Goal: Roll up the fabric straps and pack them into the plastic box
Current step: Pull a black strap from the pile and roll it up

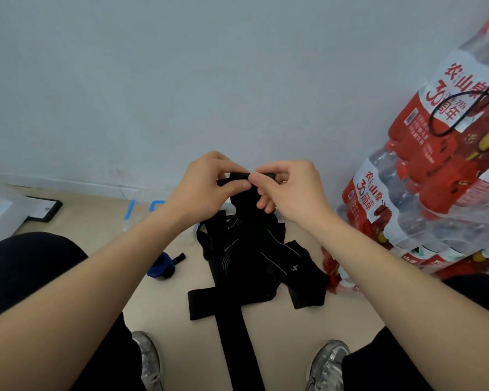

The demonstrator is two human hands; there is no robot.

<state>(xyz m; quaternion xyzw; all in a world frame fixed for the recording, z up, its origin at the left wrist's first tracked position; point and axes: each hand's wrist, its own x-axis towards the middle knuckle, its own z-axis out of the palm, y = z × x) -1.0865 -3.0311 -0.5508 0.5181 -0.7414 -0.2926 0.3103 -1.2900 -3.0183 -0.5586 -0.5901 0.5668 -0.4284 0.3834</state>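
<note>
A long black fabric strap (239,328) hangs from my hands down to the floor between my feet. Its top end (239,176) is turned over into a small roll held up in front of me. My left hand (206,184) pinches the left side of that roll between thumb and fingers. My right hand (291,187) pinches the right side. Under my hands a heap of more black straps (254,261) lies on the beige floor. A rolled blue strap (161,266) sits on the floor left of the heap. No plastic box is in view.
Shrink-wrapped packs of water bottles (424,170) with red labels are stacked at the right against the grey wall. A black cable (449,119) hangs over them. A white board with a black frame (40,210) lies at the left. My shoes (148,359) stand near the bottom edge.
</note>
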